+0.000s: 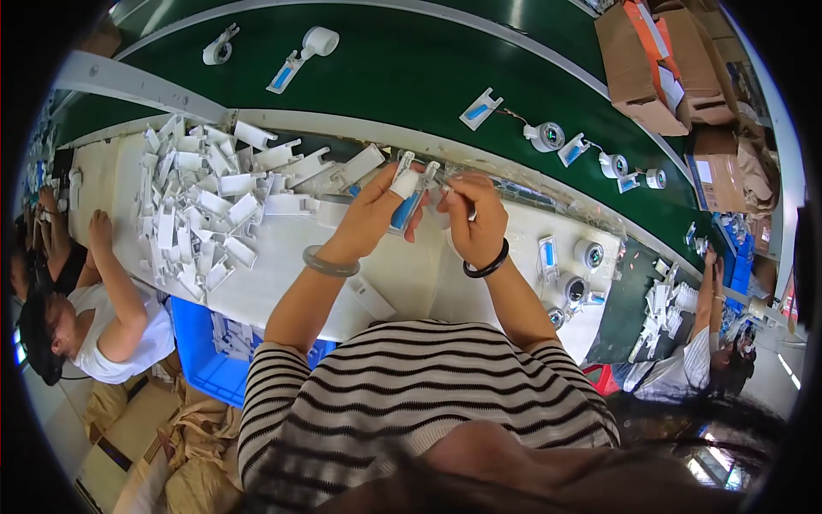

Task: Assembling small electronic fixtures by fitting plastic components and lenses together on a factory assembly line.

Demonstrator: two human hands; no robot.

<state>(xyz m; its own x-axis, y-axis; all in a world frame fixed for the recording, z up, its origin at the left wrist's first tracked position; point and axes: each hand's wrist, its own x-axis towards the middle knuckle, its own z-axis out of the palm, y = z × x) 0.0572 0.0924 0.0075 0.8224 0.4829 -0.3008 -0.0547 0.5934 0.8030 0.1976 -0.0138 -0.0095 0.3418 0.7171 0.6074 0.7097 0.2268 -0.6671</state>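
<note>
My left hand [364, 224] is closed round a white plastic housing [401, 214] with a blue part inside, held above the white worktable [402, 287]. A white covering wraps the thumb of that hand. Close beside it, my right hand [479, 216] has thumb and fingers pinched together at the housing's upper end. What they pinch is too small to make out. To the left lies a big heap of white plastic housings [201, 193]. On the table's right part are round white lamp heads [589, 253] and a housing with a blue insert [548, 254].
Beyond the table runs a green conveyor belt [394, 77] carrying lamp assemblies [545, 135]. A blue crate [201, 364] stands below the table's left edge. Cardboard boxes [638, 77] are stacked at far right. Co-workers sit on the left [120, 317] and right [676, 373].
</note>
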